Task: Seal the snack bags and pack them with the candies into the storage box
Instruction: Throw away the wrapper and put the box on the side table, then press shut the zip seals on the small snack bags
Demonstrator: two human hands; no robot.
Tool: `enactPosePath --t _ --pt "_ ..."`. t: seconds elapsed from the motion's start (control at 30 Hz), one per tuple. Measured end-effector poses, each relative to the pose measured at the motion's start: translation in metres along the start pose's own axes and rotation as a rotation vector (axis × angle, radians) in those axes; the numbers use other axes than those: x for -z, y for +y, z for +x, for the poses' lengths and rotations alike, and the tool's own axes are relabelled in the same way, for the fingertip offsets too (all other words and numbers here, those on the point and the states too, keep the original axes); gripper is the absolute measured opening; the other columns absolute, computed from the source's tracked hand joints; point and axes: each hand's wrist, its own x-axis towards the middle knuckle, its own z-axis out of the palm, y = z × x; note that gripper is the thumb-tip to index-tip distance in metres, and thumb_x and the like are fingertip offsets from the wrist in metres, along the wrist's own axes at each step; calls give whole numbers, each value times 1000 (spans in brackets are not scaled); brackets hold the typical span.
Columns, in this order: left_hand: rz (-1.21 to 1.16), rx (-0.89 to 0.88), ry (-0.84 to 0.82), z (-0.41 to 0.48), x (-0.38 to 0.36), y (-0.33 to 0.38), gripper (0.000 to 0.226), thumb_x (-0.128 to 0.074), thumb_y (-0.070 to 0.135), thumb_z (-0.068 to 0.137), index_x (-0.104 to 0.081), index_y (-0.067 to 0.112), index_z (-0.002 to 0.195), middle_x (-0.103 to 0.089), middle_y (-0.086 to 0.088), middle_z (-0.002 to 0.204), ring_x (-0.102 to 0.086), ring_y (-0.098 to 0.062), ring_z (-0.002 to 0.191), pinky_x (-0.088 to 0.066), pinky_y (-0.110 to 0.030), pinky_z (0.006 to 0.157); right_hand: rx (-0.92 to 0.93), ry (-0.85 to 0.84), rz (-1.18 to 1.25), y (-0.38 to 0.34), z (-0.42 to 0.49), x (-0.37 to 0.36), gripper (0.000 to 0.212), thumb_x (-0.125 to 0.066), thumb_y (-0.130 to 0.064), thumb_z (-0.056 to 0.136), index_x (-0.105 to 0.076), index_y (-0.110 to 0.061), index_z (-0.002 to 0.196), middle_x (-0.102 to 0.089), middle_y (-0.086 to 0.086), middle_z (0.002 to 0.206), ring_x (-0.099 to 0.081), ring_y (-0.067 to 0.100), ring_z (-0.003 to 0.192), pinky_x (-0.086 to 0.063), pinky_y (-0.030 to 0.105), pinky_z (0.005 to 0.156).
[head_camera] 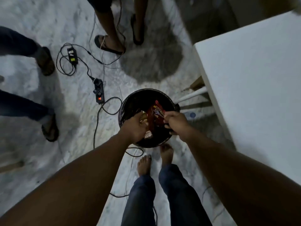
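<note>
red snack wrappers (pixel 156 114) held upright over a round black container (pixel 130 98) on the floor, one lettered in white, too blurred to read. left hand (pixel 136 128) curled around a bunch of packets, a gold-brown one (pixel 144 119) poking out by the thumb and a pale-labelled one (pixel 148 136) below the palm. right hand (pixel 176 122) closed, pinching the near right edge of the red wrappers between thumb and fingers. both hands above the container's near half, wrists just over its rim. inside of the container too dark to tell what already lies there.

probably midway through the packing: packets gathered and at the mouth of what seems to serve as the storage box, not yet let go. sealed or unsealed, cannot tell from here. no candies to be made out apart from the wrappers. left to do, by the look of it: lowering and releasing the bundle, then any remaining items.

just near of the container, two bare feet (pixel 166 152) on marbled floor. to the left, a black power strip (pixel 99 92) with a red light and loose cables. to the right, a white table (pixel 254 79). far and left, other people's sandalled feet (pixel 109 44).
</note>
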Motion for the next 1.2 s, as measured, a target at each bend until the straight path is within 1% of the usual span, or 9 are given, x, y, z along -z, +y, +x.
enactPosePath --t 0.13,0.23,0.3,0.37,0.47,0.53,0.67,0.9,1.2 --pt "28 -97 -30 -64 30 54 60 -57 31 96 -35 23 152 -53 -12 145 -47 -30 137 -40 -42 113 115 45 -19 -31 -89 28 29 -55 -22 95 -63 -23 123 -70 7 96 -64 22 80 -49 31 65" --pt "145 -215 -13 -116 52 102 56 -56 33 96 -41 21 149 -56 -13 142 -50 -31 133 -43 -43 109 232 69 -75 -50 -160 57 22 -57 -24 92 -66 -23 112 -71 9 96 -67 27 80 -46 28 60" --pt "248 -292 -3 -149 62 133 48 -55 34 96 -51 20 142 -60 -10 138 -55 -30 125 -45 -38 104 322 112 -125 -55 -203 80 14 -59 -28 84 -67 -31 95 -73 10 106 -69 31 97 -52 34 72" --pt "327 -355 -5 -173 67 161 42 -55 34 97 -58 17 135 -60 -8 137 -56 -28 123 -45 -33 100 390 158 -150 -55 -241 106 20 -59 -27 79 -70 -28 96 -74 7 104 -71 30 96 -57 40 85" --pt "422 -424 -30 -207 64 208 44 -55 35 96 -57 14 136 -56 -10 141 -54 -27 127 -43 -32 103 468 229 -172 -48 -296 152 22 -59 -23 88 -72 -20 106 -74 3 94 -71 24 85 -52 28 69" --pt "477 -485 -21 -230 56 246 45 -57 39 95 -58 16 135 -56 -10 141 -54 -28 127 -45 -36 105 487 304 -146 -37 -330 188 21 -59 -25 90 -71 -19 106 -74 4 95 -72 22 86 -45 22 62" --pt "480 -654 12 -281 22 323 47 -58 48 92 -58 27 133 -61 -6 135 -59 -24 119 -47 -37 103 529 466 -91 -6 -384 262 19 -60 -28 90 -70 -21 104 -73 3 94 -72 21 86 -44 21 61" --pt "444 -1007 144 -367 -59 412 50 -57 42 94 -46 34 142 -62 1 131 -59 -21 119 -44 -39 104 563 753 29 60 -449 377 18 -61 -32 91 -64 -28 108 -71 4 95 -69 21 92 -47 26 71" --pt "466 -1064 122 -381 -114 459 54 -57 40 95 -43 28 145 -54 -4 140 -55 -24 124 -42 -44 108 514 971 133 114 -480 454 26 -59 -27 94 -58 -20 120 -65 3 99 -60 14 79 -45 22 58"
